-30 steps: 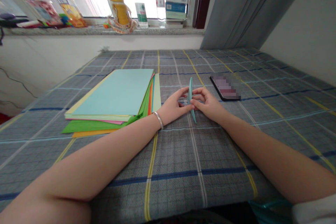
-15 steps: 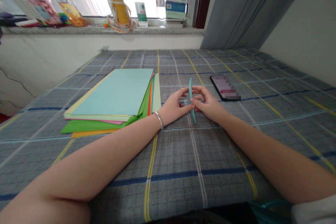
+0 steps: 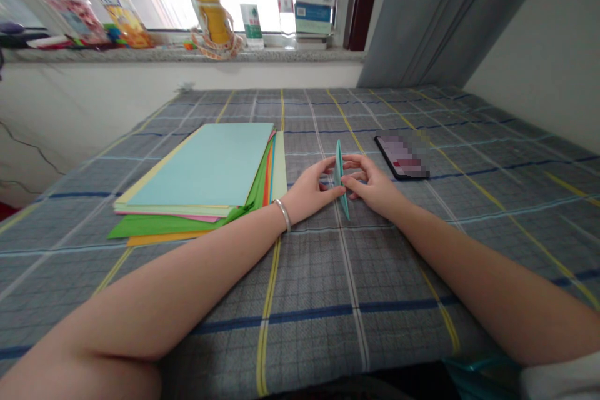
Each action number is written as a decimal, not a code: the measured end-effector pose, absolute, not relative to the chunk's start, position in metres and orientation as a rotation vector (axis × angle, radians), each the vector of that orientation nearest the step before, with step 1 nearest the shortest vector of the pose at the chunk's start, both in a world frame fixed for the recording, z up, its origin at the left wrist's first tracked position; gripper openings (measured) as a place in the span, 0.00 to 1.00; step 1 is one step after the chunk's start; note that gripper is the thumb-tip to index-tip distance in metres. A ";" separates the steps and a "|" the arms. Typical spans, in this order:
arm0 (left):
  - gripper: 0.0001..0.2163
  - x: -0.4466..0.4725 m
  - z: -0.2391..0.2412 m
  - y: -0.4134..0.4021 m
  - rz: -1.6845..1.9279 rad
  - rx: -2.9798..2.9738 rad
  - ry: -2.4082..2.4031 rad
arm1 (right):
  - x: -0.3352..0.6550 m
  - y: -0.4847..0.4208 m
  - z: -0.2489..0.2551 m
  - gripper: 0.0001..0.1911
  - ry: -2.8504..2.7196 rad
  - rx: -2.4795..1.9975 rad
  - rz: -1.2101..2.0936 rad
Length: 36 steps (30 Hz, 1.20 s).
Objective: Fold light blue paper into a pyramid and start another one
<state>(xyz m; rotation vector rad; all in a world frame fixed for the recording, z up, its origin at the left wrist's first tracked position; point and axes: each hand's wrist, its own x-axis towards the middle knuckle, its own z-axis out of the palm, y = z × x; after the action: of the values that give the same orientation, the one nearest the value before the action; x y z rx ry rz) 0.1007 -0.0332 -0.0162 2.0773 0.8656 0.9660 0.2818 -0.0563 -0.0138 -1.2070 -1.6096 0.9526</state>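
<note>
A small folded piece of light blue-green paper (image 3: 339, 156) stands on edge between my hands, seen nearly edge-on, so its full shape is hidden. From the left, my left hand (image 3: 315, 187) grips it with thumb and fingers; a silver bangle (image 3: 283, 215) circles that wrist. On the other side, my right hand (image 3: 372, 186) pinches the same paper, the thumb near its middle and the fingers behind. To the left lies a stack of coloured paper (image 3: 206, 165), a light blue sheet on top and green, yellow and orange edges showing below.
A phone (image 3: 402, 157) with a blurred screen lies right of my right hand. Plaid cloth (image 3: 309, 300) covers the surface. On the windowsill (image 3: 164, 55) stand a drink bottle (image 3: 115, 3), a yellow bottle (image 3: 213, 15) and boxes (image 3: 314, 11). A grey curtain (image 3: 422, 19) hangs behind on the right.
The folded paper has tilted slightly, its top edge shifting a little left and its two layers showing a bit more. Both hands keep hold of it in nearly the same place.
</note>
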 end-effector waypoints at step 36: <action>0.20 0.087 -0.005 -0.036 0.680 2.872 1.032 | 0.307 -0.056 -0.005 0.20 -2.297 -1.234 0.166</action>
<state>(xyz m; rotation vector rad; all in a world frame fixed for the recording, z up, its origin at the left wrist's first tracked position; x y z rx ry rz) 0.0866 -0.0360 -0.0046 2.8718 1.0321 0.6797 0.3072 -0.0561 -0.0049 -1.2335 -2.2971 0.1663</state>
